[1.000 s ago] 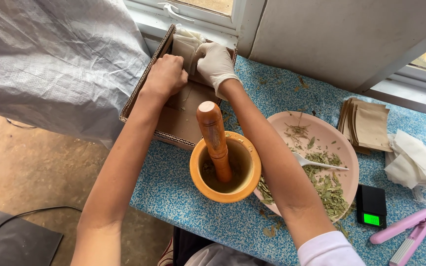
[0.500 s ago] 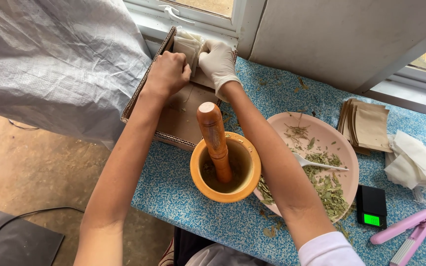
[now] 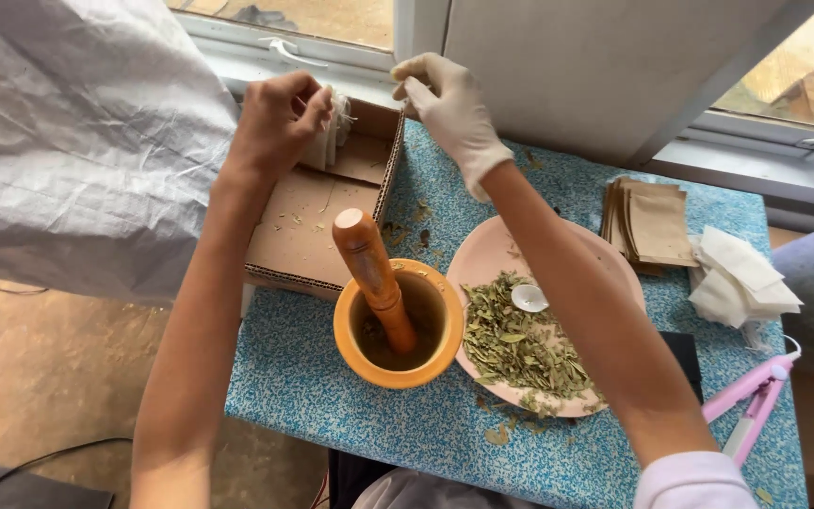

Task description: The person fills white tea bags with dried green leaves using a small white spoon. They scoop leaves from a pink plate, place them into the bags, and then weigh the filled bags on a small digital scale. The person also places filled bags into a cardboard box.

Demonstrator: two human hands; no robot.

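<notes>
Fingertips first: the left hand (image 3: 277, 121), bare, pinches a small stack of white filter sachets (image 3: 330, 132) by its upper edge, thumb on one face and fingers curled behind, closed firmly on them. Opposite it, the gloved right hand (image 3: 448, 106) hovers with forefinger and thumb nipped together over the far corner of the cardboard tray (image 3: 305, 231); it may be gripping a fine thread or a single sachet, but nothing clearly shows between the tips, so I cannot tell.

The sachets sit above the back of the tray, hard against the window sill. They look feather-light, thin and floppy, easily creased or torn, so the edge pinch seems right: squeeze the flat faces and they would likely crumple.

Both forearms stretch well forward across the speckled blue table (image 3: 407, 424), left wrist bent slightly inward, right arm passing over the pink plate (image 3: 488, 256) heaped with dried green leaves (image 3: 520, 344) and a small white spoon (image 3: 529, 298). Between the arms stands the orange mortar (image 3: 398, 325), its wooden pestle (image 3: 374, 276) leaning up to the left. Off to the right lie brown paper envelopes (image 3: 654, 221), more white sachets (image 3: 741, 278) and a pink heat sealer (image 3: 756, 396).
</notes>
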